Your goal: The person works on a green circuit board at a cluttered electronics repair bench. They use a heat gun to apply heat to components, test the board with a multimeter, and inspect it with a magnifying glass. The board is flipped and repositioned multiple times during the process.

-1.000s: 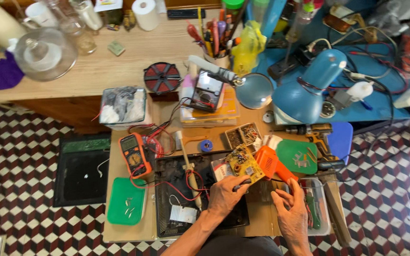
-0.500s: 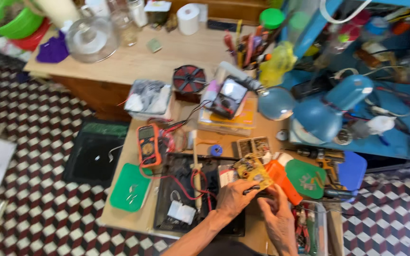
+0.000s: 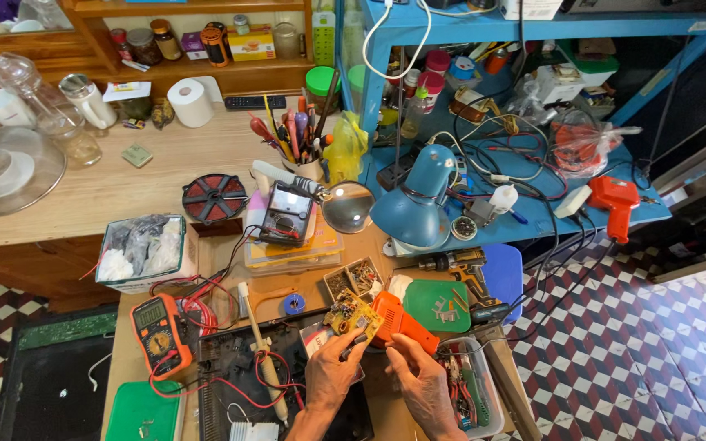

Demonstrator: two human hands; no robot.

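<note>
On a cluttered wooden workbench, the left hand is pinching a small yellow circuit board (light, stiff, fragile; best edge-held) near centre; the right hand is gripping an orange soldering gun.

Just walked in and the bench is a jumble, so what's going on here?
A person is working over a cluttered workbench. The left hand holds up a small yellow circuit board; the right hand is at the handle of an orange soldering gun beside it. An orange multimeter lies to the left.
</note>
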